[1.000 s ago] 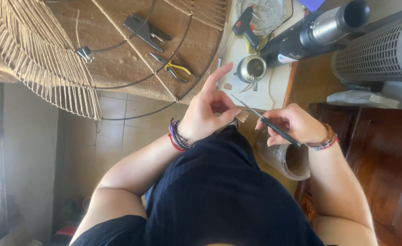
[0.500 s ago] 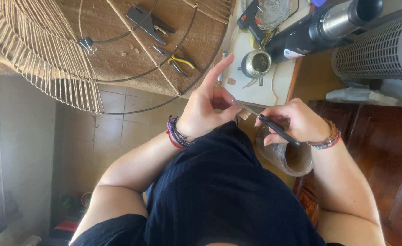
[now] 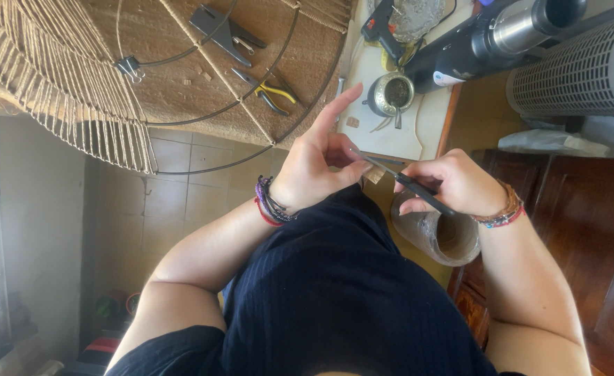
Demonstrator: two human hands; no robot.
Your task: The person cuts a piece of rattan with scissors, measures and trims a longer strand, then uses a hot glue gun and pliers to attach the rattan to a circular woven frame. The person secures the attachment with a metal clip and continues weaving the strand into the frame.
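Note:
My right hand (image 3: 453,182) grips a pair of dark-handled scissors (image 3: 397,177), blades pointing left toward my left hand (image 3: 317,167). My left hand pinches something small at the scissor tips; its index finger sticks up. What it pinches is too small to tell, apart from a tan scrap (image 3: 374,175) beside the blades. Both wrists wear bead bracelets. A large wire ring frame wound with jute cord (image 3: 63,90) lies on the burlap-covered surface (image 3: 181,76) above my hands.
On the burlap lie a grey stapler-like tool (image 3: 227,31), yellow-handled pliers (image 3: 268,90) and a black binder clip (image 3: 127,67). A white table (image 3: 390,129) carries a metal cup (image 3: 394,92), a glue gun (image 3: 383,28) and a dark thermos (image 3: 488,38). A cardboard tube (image 3: 446,233) rests beneath my right hand; white heater (image 3: 578,66) right.
My hands stayed together with the scissors at my left fingertips. My left index finger lifted and stretched out. The view shifted slightly, bringing the hands closer.

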